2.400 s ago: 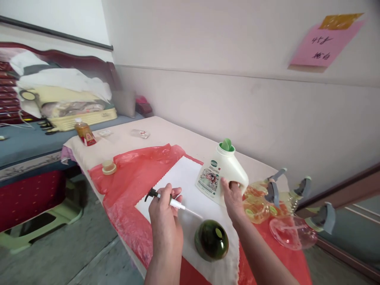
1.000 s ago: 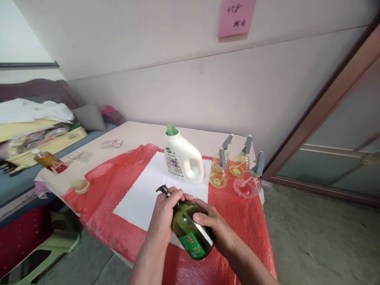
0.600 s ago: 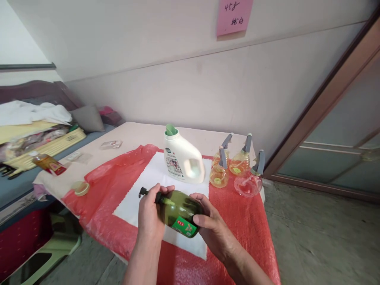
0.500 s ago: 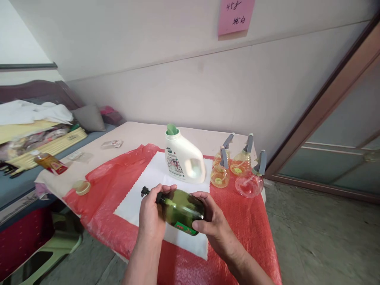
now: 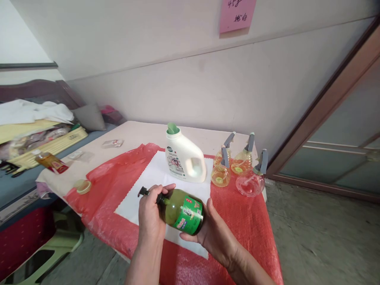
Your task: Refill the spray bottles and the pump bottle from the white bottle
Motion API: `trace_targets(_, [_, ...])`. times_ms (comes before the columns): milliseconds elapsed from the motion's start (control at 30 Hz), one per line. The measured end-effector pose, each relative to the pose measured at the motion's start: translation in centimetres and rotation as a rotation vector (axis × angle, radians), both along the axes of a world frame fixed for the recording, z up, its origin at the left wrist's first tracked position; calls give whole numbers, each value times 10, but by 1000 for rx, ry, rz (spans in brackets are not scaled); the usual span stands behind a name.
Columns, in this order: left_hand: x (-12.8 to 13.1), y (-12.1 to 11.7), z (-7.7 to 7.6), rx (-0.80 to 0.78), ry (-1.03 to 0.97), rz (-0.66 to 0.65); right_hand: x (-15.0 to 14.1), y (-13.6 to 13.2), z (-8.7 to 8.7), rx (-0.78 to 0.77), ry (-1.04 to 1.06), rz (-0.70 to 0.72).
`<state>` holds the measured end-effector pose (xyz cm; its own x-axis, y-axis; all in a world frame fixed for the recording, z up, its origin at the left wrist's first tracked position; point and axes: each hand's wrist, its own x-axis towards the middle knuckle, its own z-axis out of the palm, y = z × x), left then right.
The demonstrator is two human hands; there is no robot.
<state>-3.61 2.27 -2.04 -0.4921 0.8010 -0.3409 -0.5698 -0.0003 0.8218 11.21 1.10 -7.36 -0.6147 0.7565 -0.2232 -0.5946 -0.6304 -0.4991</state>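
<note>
I hold a dark green pump bottle [image 5: 181, 210] on its side above a white cloth [image 5: 154, 182]. My left hand [image 5: 151, 218] is closed round the bottle's neck, just below its black pump head [image 5: 143, 192]. My right hand [image 5: 210, 234] cups the bottle's base from below, fingers curled under it. The green label with a red patch faces up. Under the cloth lies a red plastic sheet [image 5: 113, 186] on the table.
A white detergent jug [image 5: 184, 157] with a green cap stands behind the cloth. Three spray bottles [image 5: 237, 168] stand to its right. At the left of the table lie a small round lid [image 5: 83, 186] and an amber bottle [image 5: 51, 162]. A bed stands at far left.
The pump went from my left hand into the green bottle, which I lifted off the cloth and tipped sideways. The bottle has since rolled so its label faces up. My right hand left the white jug.
</note>
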Motion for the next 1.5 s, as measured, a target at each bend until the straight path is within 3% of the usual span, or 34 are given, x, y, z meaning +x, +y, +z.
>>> trace_targets(133, [-4, 1, 2, 13, -48, 35, 5, 0, -1, 140, -26, -20])
trace_targets(300, [1, 0, 0, 36, 20, 49, -4, 3, -17, 36, -195, 111])
trace_targets(400, [3, 0, -2, 5, 17, 110, -9, 2, -15, 42, -197, -29])
trace_targets(500, [2, 1, -2, -17, -24, 133, -5, 1, -7, 147, -162, -141])
trace_targets(600, [1, 0, 1, 3, -17, 84, 1, 1, -6, 284, -235, -94])
trace_targets(733, [3, -1, 0, 23, 27, 9, 2, 4, -11, 176, -337, 63])
trace_targets(933, [1, -1, -1, -22, 9, 103, 3, 4, -5, 226, -172, -79])
trace_targets(1133, [1, 0, 4, -26, 17, 53, 3, 7, -13, 143, -264, 114])
trace_targets(1333, [0, 1, 2, -64, -2, 82, 1, 4, -6, 272, -174, -107])
trace_targets(1500, [0, 1, 2, -36, 18, -7, 1, 7, -14, 148, -260, 91])
